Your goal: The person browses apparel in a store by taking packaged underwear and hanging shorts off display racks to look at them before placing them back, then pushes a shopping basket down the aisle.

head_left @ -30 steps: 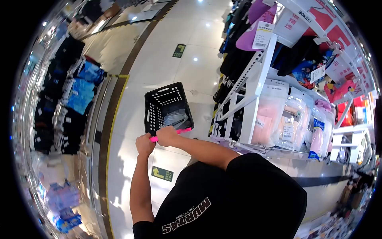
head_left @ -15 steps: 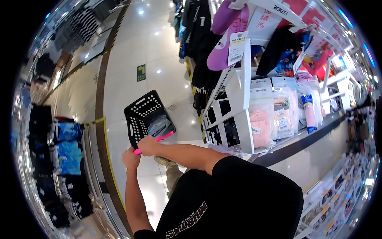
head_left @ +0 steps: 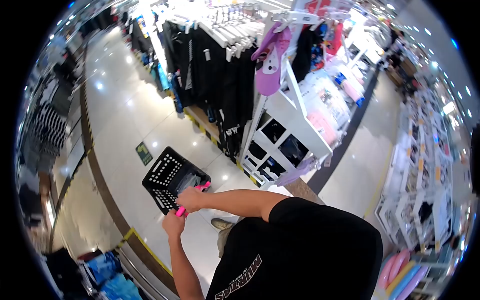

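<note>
A black shopping basket (head_left: 159,189) with punched sides and a pink handle (head_left: 204,186) is in front of me, low over the tiled floor. My right hand (head_left: 190,199) is closed around the middle of the handle. My left hand (head_left: 173,223) grips the handle's near end, just below the right. Inside the basket lies something in clear plastic packaging (head_left: 188,182), partly hidden by my right hand; its kind is unclear.
A white display rack (head_left: 295,131) with packaged goods stands to the right, a purple slipper-shaped item (head_left: 270,70) hanging from it. Black clothes (head_left: 212,75) hang beyond. Blue garments (head_left: 120,285) lie lower left. A green floor sign (head_left: 144,153) marks the walkway (head_left: 125,110).
My view has turned right and lifted, showing more of the aisle and clothes rack. Both hands stay on the handle, and the basket sits slightly lower and further left in view.
</note>
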`<state>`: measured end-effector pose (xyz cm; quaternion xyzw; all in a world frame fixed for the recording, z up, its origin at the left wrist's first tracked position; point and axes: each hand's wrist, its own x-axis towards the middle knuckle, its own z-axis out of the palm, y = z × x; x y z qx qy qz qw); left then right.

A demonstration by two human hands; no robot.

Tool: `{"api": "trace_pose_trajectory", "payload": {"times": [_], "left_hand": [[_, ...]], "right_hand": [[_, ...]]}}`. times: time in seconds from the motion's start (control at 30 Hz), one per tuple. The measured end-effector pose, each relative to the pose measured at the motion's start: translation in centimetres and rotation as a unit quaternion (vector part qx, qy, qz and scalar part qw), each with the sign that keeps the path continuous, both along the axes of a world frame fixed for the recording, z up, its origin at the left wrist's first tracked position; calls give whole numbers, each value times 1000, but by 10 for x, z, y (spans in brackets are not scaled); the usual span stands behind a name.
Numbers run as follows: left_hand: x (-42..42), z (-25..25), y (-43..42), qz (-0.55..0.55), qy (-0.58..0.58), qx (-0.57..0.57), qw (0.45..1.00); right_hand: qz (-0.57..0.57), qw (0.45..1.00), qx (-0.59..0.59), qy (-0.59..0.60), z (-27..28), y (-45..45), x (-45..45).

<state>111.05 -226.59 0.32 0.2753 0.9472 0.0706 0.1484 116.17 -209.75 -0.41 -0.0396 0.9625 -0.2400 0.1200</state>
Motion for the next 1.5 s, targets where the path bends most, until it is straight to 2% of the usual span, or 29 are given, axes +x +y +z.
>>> {"api": "trace_pose_trajectory", "payload": {"times": [0.1,0.13,0.23,0.27,0.37,0.4,0.43,0.53,0.63,0.67,0.7,0.77,0.8,0.9,1.0,1.03,1.1,1.3,1.37,1.5], "left_hand": [[-29,-9,0,-5,1,21,1000],[-40,-10,0,-6,8,28,1000],[-68,-8,3,-21,21,38,999],[-76,-6,4,-28,22,30,999],[-107,-10,11,-35,37,42,998],[-116,-9,14,-37,42,47,997],[-127,-8,18,-39,47,52,997],[-156,-11,24,-48,45,42,997],[-177,-7,32,-43,45,32,998],[-185,-8,33,-46,50,38,997],[-194,-9,33,-47,55,41,996],[-214,-22,40,-52,58,31,996],[-226,-27,43,-51,61,27,996],[-248,-22,53,-39,53,13,998],[-264,-14,63,-30,50,6,998],[-271,-15,66,-28,48,7,998],[-288,-21,71,-29,46,11,998],[-344,-21,94,-29,44,2,999],[-364,-24,101,-21,41,0,999],[-398,-26,116,-8,54,-16,998]], "right_hand": [[-70,993,12,99,-5,-5,-12],[-108,992,-24,68,-7,-6,-17],[-221,938,-43,264,-13,-5,-13],[-247,929,-52,270,-13,-3,-5],[-321,921,-144,170,-7,16,27],[-359,914,-117,152,-19,18,45],[-396,904,-90,134,-44,23,65],[-478,872,-87,-64,-130,50,141],[-527,831,-62,-169,-185,50,222],[-505,835,-43,-214,-211,51,246],[-521,831,-41,-189,-227,44,268],[-478,842,-11,-249,-253,35,298],[-495,818,-27,-292,-249,32,296],[-467,832,-14,-298,-275,32,274],[-355,888,3,-292,-273,61,215],[-533,797,-141,-247,-229,67,188],[-547,819,-124,-122,-213,89,143],[-595,765,-245,-14,-139,167,17],[-591,759,-270,35,-131,185,-10],[-583,759,-259,128,-89,211,-44]]}}
